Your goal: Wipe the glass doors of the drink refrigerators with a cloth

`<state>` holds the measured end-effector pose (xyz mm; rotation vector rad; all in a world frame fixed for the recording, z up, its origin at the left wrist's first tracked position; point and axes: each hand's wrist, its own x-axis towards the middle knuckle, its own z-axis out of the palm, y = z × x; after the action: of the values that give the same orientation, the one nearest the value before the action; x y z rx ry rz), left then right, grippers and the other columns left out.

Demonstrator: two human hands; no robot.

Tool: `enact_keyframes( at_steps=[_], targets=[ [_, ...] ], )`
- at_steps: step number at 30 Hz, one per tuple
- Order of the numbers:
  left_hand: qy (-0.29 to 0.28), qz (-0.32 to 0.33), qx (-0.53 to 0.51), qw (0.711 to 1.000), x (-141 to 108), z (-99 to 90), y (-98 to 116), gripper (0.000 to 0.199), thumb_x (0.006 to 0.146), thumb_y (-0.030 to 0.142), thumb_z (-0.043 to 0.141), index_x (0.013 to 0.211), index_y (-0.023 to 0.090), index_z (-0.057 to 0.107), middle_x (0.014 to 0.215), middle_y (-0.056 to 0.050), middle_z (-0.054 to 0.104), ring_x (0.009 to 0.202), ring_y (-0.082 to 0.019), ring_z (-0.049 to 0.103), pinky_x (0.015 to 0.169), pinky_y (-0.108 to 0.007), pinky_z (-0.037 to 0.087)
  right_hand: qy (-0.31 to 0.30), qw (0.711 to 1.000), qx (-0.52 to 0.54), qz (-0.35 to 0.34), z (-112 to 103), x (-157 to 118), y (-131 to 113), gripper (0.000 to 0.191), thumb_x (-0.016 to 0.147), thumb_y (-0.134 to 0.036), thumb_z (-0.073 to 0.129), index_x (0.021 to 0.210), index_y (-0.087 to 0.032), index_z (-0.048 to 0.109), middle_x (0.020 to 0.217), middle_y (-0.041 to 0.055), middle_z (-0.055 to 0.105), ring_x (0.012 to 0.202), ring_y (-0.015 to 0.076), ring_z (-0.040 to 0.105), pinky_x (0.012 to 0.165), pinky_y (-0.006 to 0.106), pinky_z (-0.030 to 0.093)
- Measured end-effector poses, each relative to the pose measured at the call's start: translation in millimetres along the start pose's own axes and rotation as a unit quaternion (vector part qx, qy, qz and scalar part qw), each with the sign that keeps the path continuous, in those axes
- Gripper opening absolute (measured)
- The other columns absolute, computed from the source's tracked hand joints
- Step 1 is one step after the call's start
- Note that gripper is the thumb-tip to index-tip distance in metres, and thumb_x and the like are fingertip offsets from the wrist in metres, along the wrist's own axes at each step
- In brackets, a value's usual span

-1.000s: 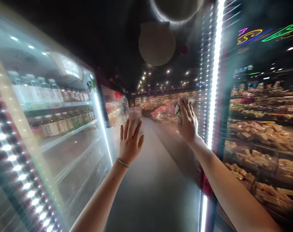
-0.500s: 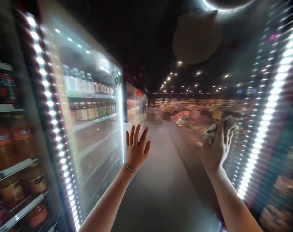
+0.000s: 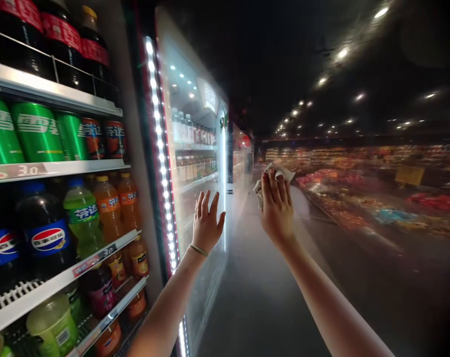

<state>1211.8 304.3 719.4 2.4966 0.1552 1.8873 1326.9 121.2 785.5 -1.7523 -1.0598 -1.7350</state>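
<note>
My right hand presses a crumpled pale cloth under its fingers, at the centre of the view. To its left, my left hand is held up with its fingers spread and nothing in it. A thin band circles that wrist. Both palms face away from me, as if against a clear pane. A faint hand-like reflection shows beside my right hand, but the pane's edges are hard to make out. Behind my left hand stands a lit drinks cooler with rows of bottles.
At the left, open shelves hold green cans, dark cola bottles and orange soda bottles. A bright LED strip runs down the shelf unit's side. Blurred produce displays lie to the right of the grey floor.
My right hand has moved left with the cloth, closer to my left hand. The view has shifted, showing more shelves at the left; the bright strip at the right is gone from view.
</note>
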Motion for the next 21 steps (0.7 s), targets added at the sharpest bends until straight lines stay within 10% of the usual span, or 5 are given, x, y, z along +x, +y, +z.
enact_keyframes(
  at_steps=[13, 21],
  targets=[
    [0.002, 0.002, 0.062, 0.998, -36, -91.3, -124, 0.067, 0.099, 0.026, 0.056, 0.161, 0.021, 0.029, 0.162, -0.02, 0.037, 0.157, -0.036, 0.026, 0.123, -0.06, 0.036, -0.089, 0.983, 0.12, -0.106, 131, 22, -200, 0.054, 0.104, -0.01, 0.044, 0.158, -0.012, 0.04, 0.157, 0.013, 0.049, 0.148, 0.0253, 0.046, 0.127, 0.044, 0.038],
    [0.008, -0.013, 0.066, 0.998, -39, -107.0, -133, 0.065, 0.099, 0.024, 0.056, 0.16, 0.02, 0.032, 0.162, -0.021, 0.036, 0.157, -0.036, 0.025, 0.124, -0.06, 0.034, -0.149, 0.962, 0.169, -0.157, 127, 27, -196, 0.052, 0.104, -0.008, 0.045, 0.155, -0.016, 0.045, 0.156, 0.0104, 0.051, 0.149, 0.022, 0.044, 0.128, 0.041, 0.038]
  ],
)
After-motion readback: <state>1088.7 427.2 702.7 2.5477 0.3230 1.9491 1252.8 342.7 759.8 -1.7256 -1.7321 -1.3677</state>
